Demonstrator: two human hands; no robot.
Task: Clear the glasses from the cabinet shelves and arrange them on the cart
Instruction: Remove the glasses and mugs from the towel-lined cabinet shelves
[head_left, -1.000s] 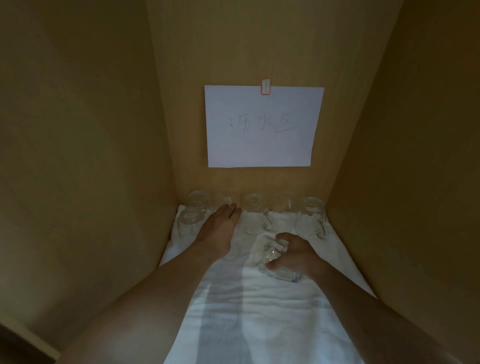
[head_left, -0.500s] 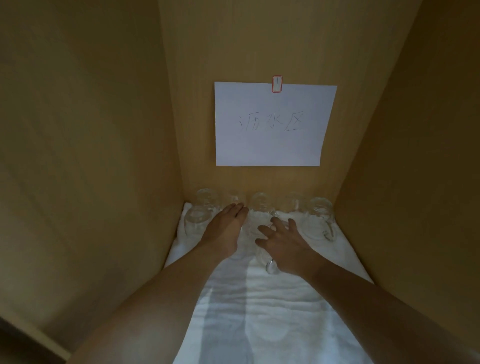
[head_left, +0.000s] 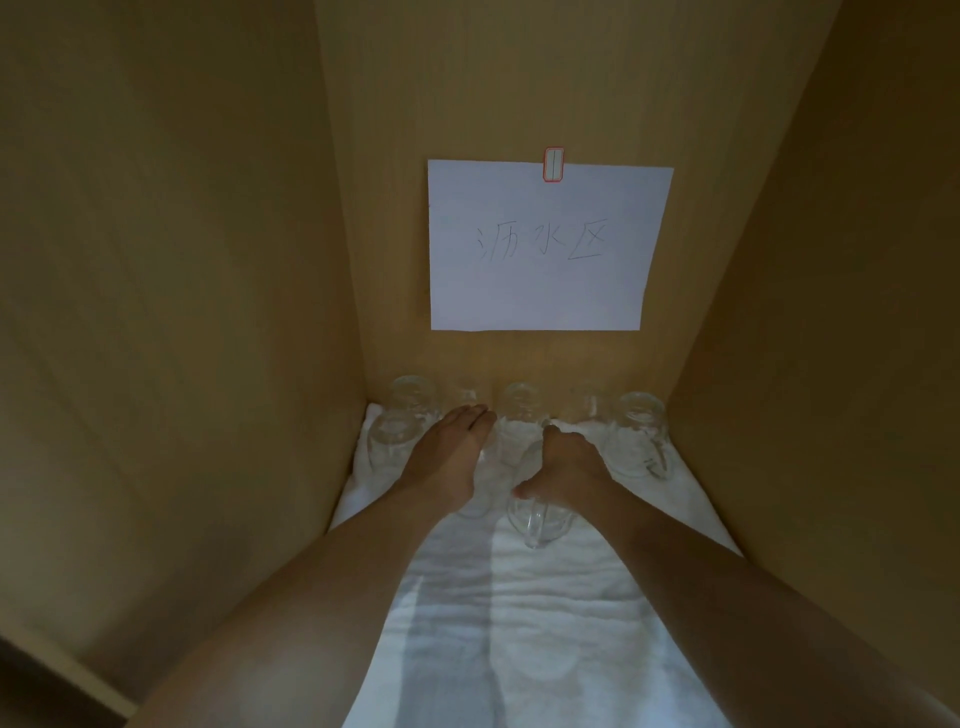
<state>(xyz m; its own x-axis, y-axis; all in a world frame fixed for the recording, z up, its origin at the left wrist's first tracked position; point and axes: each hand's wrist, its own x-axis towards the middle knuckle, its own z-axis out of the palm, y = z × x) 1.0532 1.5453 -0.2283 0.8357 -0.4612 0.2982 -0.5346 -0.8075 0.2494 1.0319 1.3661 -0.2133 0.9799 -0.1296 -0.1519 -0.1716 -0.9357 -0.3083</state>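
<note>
Our right hand (head_left: 566, 467) grips a mug (head_left: 537, 512), which sits under the palm; left hand (head_left: 449, 457) lies flat, fingers straight, on the towel (head_left: 519, 623).

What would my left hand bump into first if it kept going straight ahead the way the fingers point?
Probably the back-row glass right beyond the left hand's fingertips, then the cabinet's back wall. Depth is hard to judge; it may already be touching.
</note>
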